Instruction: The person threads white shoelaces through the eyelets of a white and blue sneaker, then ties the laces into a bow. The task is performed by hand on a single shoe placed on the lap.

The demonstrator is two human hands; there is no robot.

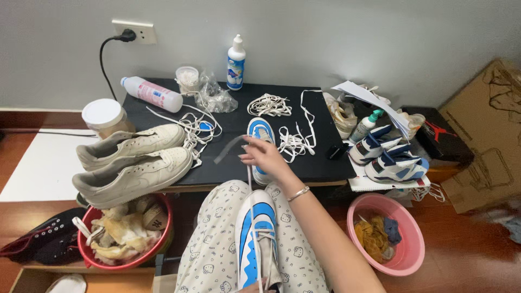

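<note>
Black low table [325,163] before you, cluttered: two cream sneakers [133,160] on left, loose white laces [269,104] in middle.

Blue-white sneaker [256,239] rests on your lap, toe pointing to table. Looks light, upper soft, sole stiff; better hold it at sole sides.

Your right hand [266,157] is raised over table edge, fingers pinched on white lace [249,179] running up from sneaker. Lace thin, limp, slips easily; grip near tip.

Left hand [252,286] only sliver at bottom edge, cannot tell its grip.
</note>
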